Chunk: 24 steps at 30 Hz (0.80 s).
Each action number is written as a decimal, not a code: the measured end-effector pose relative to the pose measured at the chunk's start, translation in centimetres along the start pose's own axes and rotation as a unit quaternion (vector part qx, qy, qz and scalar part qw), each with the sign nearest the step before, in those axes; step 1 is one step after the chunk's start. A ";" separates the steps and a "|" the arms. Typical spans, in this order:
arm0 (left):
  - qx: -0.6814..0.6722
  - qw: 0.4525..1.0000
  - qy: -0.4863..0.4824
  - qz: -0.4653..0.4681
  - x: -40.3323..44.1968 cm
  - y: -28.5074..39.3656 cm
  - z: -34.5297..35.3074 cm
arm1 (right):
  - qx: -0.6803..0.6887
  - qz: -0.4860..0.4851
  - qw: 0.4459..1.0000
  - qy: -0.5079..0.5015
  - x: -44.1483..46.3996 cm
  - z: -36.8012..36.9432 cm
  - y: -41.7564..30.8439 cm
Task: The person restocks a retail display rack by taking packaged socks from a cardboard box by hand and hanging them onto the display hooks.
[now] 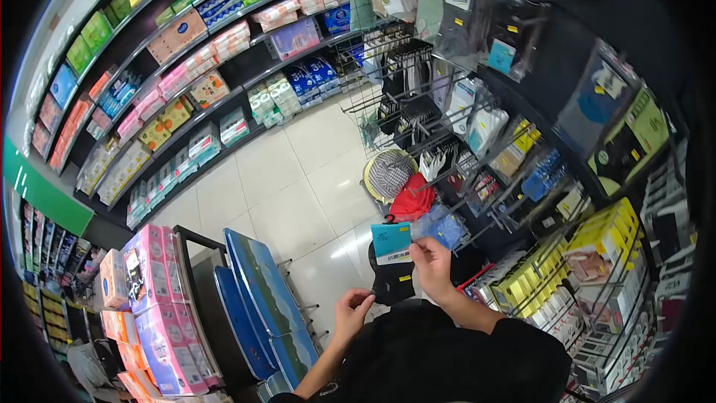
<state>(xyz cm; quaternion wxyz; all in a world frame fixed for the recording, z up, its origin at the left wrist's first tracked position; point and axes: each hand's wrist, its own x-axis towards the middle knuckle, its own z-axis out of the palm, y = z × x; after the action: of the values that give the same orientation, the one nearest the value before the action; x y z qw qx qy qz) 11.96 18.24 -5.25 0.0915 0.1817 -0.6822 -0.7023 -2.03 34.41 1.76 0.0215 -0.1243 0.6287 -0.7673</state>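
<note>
The right grip (433,264) pinched the card (390,236) by its right edge; the left grip (352,316) pinched the socks (389,288) below the card. Uneven pull could have torn them loose.

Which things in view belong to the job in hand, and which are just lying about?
In hand:
- black socks with teal card
- right hand, pinching the card's edge
- left hand, at the socks' edge

Just about:
- checkered hat
- red item beside it
- pink packs
- blue boards
</note>
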 end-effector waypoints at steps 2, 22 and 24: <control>-0.006 1.000 -0.006 -0.011 2.4 -0.6 -0.5 | -0.002 -0.020 1.000 0.012 2.6 0.8 0.2; -0.013 0.950 -0.312 -0.018 35.6 1.9 -11.0 | -0.218 -0.179 0.880 0.382 24.8 7.6 -7.8; -0.016 0.946 -0.323 -0.011 38.3 1.1 -12.2 | -0.205 -0.185 0.873 0.401 26.7 8.6 -10.0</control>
<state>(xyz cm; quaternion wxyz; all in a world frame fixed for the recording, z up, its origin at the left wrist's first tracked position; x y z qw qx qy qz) -18.68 -7.54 -9.18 -0.1382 -0.0487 -0.6620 -0.7350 -24.76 23.19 17.41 -0.4007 0.0788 0.6921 -0.5952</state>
